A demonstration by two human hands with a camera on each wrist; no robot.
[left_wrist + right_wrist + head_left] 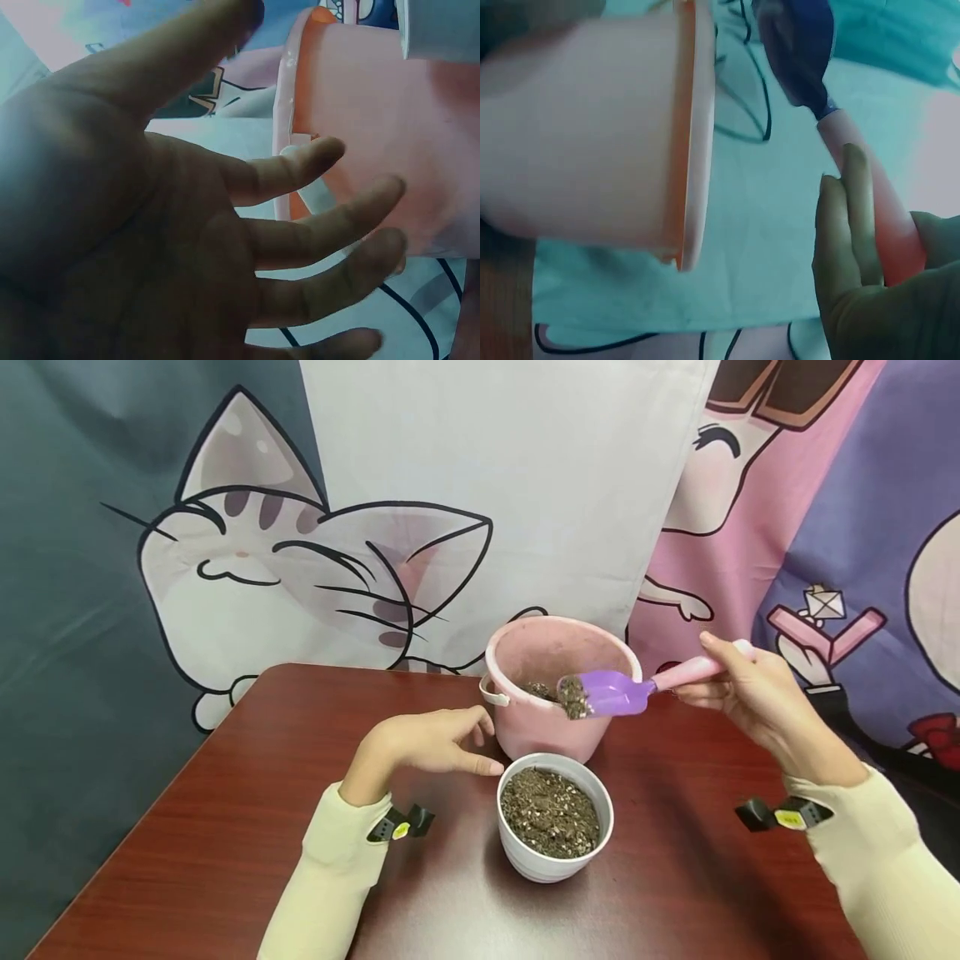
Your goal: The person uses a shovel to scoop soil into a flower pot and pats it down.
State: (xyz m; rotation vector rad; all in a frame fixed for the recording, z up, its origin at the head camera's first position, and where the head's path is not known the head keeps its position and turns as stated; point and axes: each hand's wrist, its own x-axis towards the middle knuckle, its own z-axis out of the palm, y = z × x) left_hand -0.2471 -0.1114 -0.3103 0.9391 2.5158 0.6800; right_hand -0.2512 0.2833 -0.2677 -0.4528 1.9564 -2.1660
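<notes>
My right hand [757, 702] grips the pink handle of a small trowel [617, 693] with a purple blade. Dark soil [573, 697] sits on the blade's tip, over the front rim of a pink bucket [551, 727]. More soil shows inside the bucket. In front of it stands a white pot [551, 867], filled with soil [551, 814] close to its rim. My left hand [431, 743] is beside both, thumb tip right at the pot's rim and fingers by the bucket's white handle [493, 693]. In the left wrist view its fingers [322, 240] are spread and relaxed, holding nothing.
Both containers stand on a reddish-brown table [420, 877]. Behind the table's back edge hangs a cloth backdrop [495, 435] with cartoon cats. The bucket is close to this cloth. Each wrist wears a dark strap with a small camera.
</notes>
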